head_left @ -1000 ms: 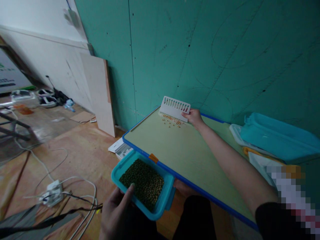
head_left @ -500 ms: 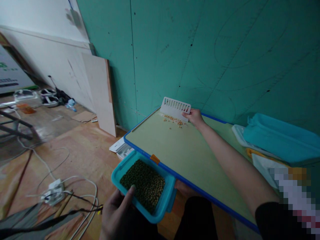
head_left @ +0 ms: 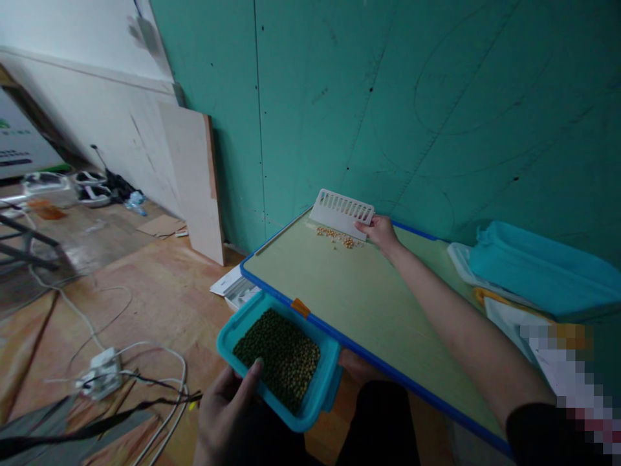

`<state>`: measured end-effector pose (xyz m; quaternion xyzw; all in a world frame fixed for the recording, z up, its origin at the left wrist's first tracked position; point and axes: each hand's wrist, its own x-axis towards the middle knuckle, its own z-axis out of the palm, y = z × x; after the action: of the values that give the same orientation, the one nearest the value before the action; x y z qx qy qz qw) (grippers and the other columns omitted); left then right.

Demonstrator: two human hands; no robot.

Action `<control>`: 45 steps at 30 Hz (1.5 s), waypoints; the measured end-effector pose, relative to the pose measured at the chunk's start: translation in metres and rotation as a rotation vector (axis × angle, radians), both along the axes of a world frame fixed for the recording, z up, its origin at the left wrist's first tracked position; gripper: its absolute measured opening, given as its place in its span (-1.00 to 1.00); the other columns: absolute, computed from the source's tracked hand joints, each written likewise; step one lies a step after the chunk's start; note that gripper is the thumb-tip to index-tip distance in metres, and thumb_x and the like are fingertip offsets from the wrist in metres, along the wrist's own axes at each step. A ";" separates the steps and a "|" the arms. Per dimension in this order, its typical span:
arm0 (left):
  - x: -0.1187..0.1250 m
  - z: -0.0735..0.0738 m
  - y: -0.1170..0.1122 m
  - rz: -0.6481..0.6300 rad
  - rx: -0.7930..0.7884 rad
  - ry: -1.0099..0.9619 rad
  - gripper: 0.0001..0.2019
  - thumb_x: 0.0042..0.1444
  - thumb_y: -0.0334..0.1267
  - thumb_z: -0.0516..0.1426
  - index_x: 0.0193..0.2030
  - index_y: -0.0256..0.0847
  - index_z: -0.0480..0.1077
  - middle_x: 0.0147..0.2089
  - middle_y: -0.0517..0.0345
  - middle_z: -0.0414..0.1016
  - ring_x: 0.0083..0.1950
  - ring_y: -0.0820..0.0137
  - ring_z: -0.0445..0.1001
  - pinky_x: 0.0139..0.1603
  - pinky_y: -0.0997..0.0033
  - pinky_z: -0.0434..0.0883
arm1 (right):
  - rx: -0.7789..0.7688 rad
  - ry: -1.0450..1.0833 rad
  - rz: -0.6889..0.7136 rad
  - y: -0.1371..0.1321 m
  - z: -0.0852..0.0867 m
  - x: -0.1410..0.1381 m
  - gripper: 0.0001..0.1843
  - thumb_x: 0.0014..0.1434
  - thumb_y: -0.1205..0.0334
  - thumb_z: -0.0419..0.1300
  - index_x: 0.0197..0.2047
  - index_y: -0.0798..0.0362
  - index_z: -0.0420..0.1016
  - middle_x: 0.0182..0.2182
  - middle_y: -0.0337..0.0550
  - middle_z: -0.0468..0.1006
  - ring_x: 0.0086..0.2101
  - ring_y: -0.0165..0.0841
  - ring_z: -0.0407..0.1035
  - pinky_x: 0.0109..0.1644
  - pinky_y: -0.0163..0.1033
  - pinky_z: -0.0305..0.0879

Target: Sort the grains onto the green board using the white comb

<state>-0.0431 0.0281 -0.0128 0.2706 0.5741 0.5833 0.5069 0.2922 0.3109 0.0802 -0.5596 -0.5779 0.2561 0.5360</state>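
My left hand (head_left: 228, 408) grips the near rim of a teal plastic box (head_left: 320, 395) full of green beans (head_left: 279, 356), held just below the table's front edge. My right hand (head_left: 381, 232) reaches across the table and pinches the right end of a white slotted scraper (head_left: 342, 213), which stands tilted at the far edge. A small line of yellow beans (head_left: 337, 235) lies on the table right in front of the scraper.
The green-topped table has a blue rim (head_left: 272, 294) with an orange tab (head_left: 299, 307). Teal lids and a white tray (head_left: 538, 272) lie at the right. A teal wall (head_left: 388, 97) stands behind. Cables and a power strip (head_left: 99, 382) cover the wooden floor at the left.
My right hand has drawn the scraper slightly toward me, and the scattered yellow beans are gathered closer against it. The box of green beans has stayed in place.
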 end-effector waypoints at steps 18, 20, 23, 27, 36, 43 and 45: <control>-0.007 0.004 0.005 -0.031 -0.109 -0.155 -0.52 -0.34 0.08 0.50 -0.40 -0.30 0.62 -0.46 0.05 0.60 -0.44 0.25 0.54 -0.43 0.35 0.52 | -0.092 -0.002 0.088 0.024 0.012 -0.011 -0.77 -0.10 0.35 0.46 -0.29 0.08 0.67 -0.29 -0.13 0.71 -0.17 -0.19 0.58 0.06 0.00 0.48; -0.004 0.006 0.003 -0.011 -0.080 -0.130 -0.55 -0.29 0.07 0.48 -0.43 -0.29 0.60 -0.49 0.08 0.57 -0.47 0.30 0.50 -0.46 0.40 0.49 | -0.112 0.003 0.107 0.023 0.013 -0.010 -0.78 -0.12 0.35 0.47 -0.31 0.10 0.67 -0.31 -0.12 0.71 -0.20 -0.21 0.58 0.04 -0.03 0.49; 0.001 0.007 0.001 0.021 -0.063 -0.113 -0.57 -0.24 0.08 0.46 -0.47 -0.27 0.55 -0.50 0.12 0.55 -0.48 0.34 0.46 -0.47 0.43 0.45 | -0.121 -0.004 0.130 0.022 0.014 -0.007 -0.74 -0.16 0.31 0.50 -0.33 0.09 0.67 -0.32 -0.12 0.71 -0.21 -0.21 0.58 0.04 -0.03 0.48; 0.000 0.004 0.001 0.011 -0.053 -0.102 -0.57 -0.23 0.08 0.46 -0.53 -0.26 0.51 -0.56 0.17 0.46 -0.51 0.37 0.40 -0.52 0.46 0.38 | -0.134 -0.018 0.156 0.018 0.013 -0.003 -0.73 -0.18 0.26 0.53 -0.33 0.07 0.66 -0.31 -0.12 0.71 -0.18 -0.18 0.58 0.07 0.00 0.46; 0.001 0.005 0.001 0.012 -0.053 -0.137 -0.60 -0.21 0.05 0.46 -0.47 -0.27 0.55 -0.55 0.19 0.48 -0.53 0.41 0.39 -0.50 0.47 0.39 | -0.094 0.035 0.123 0.017 0.009 -0.009 -0.66 -0.13 0.18 0.51 -0.24 0.07 0.66 -0.25 -0.09 0.72 -0.15 -0.19 0.58 0.01 -0.03 0.49; 0.002 0.005 0.001 0.007 -0.047 -0.150 -0.61 -0.20 0.03 0.47 -0.46 -0.27 0.56 -0.53 0.17 0.51 -0.51 0.41 0.41 -0.50 0.49 0.40 | -0.096 0.054 0.169 0.023 0.005 -0.016 -0.66 -0.18 0.21 0.53 -0.28 0.07 0.66 -0.22 -0.06 0.73 -0.14 -0.20 0.59 0.10 -0.01 0.45; 0.002 0.008 0.000 0.009 -0.055 -0.156 -0.60 -0.20 0.04 0.47 -0.41 -0.27 0.58 -0.49 0.14 0.55 -0.47 0.38 0.46 -0.46 0.48 0.43 | -0.099 0.060 0.195 0.023 0.005 -0.015 -0.66 -0.21 0.21 0.54 -0.30 0.06 0.67 -0.23 -0.10 0.73 -0.15 -0.21 0.60 0.12 0.00 0.45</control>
<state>-0.0412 0.0283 -0.0048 0.2076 0.5497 0.5891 0.5547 0.2773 0.3335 0.0849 -0.5186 -0.6000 0.3516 0.4974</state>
